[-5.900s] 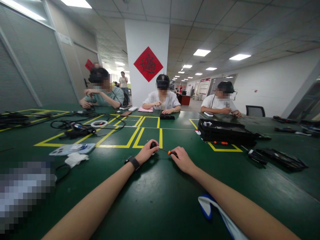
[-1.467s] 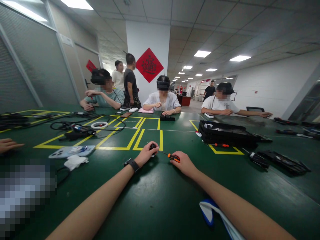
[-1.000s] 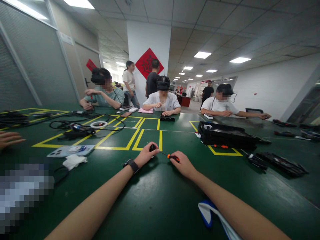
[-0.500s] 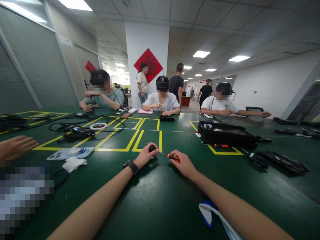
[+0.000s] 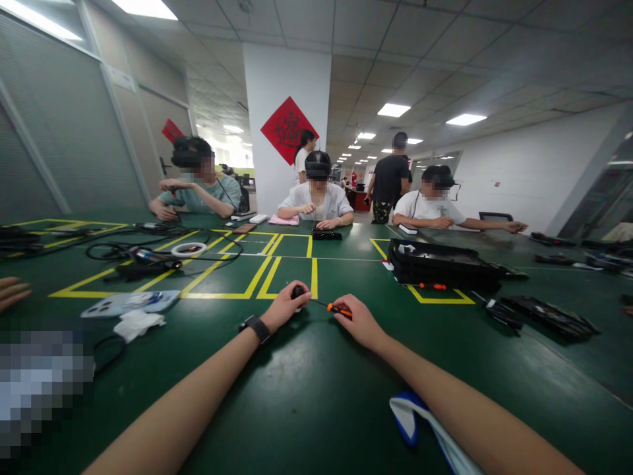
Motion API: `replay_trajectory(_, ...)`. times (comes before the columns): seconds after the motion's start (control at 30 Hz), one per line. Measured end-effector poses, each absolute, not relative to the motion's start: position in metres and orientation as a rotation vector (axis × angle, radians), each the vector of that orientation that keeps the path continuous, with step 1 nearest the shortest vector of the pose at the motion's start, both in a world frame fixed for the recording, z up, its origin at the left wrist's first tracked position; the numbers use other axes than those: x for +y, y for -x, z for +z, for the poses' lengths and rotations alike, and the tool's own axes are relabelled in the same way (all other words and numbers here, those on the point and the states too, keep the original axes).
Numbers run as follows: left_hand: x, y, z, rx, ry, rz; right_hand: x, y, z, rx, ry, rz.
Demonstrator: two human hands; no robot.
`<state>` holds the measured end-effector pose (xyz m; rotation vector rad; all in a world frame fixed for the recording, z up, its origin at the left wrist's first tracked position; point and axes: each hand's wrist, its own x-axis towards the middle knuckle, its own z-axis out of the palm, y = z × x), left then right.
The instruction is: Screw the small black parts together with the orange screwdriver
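Observation:
My left hand, with a dark watch on the wrist, is closed around a small black object over the green table. To its right, my right hand grips an orange and black screwdriver by the handle. The thin shaft points left toward the black object; whether its tip touches is too small to tell.
Black trays are stacked at the right, beside black parts. A phone, a tissue, a tape roll and cables lie left. Three seated people face me. Another person's hand is at the left edge.
The view has shifted slightly right. At the left edge the other person's hand has drawn outward. Standing people in the background have moved to the right. My hands keep their hold.

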<state>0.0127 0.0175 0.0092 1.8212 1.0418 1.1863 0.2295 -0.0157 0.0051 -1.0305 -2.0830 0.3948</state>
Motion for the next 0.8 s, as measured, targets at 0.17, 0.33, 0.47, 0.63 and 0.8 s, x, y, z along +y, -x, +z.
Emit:
replay_trajectory(0.17, 0.0158, -0.0130, 0.0089, 1.053, -1.820, 1.184, -0.0175, -0.2266, 0.0041, -2.093, 1.076, 0.404)
replay_trajectory(0.33, 0.0132, -0.0124, 0.0114, 1.050, -1.778, 1.186, -0.0143, -0.2279, 0.0043, -2.114, 1.186, 0.288)
replay_trajectory(0.47, 0.0129, -0.0121, 0.0119, 1.044, -1.746, 1.206, -0.0133, -0.2294, 0.0038, -2.103, 1.137, 0.279)
replay_trajectory(0.63, 0.0148, -0.0119, 0.0101, 1.040, -1.766, 1.207, -0.0140, -0.2291, 0.0027, -2.066, 1.156, 0.310)
replay_trajectory(0.8, 0.0155, -0.0122, 0.0105, 1.024, -1.769, 1.203, -0.0119, -0.2304, 0.0019, -2.035, 1.242, 0.275)
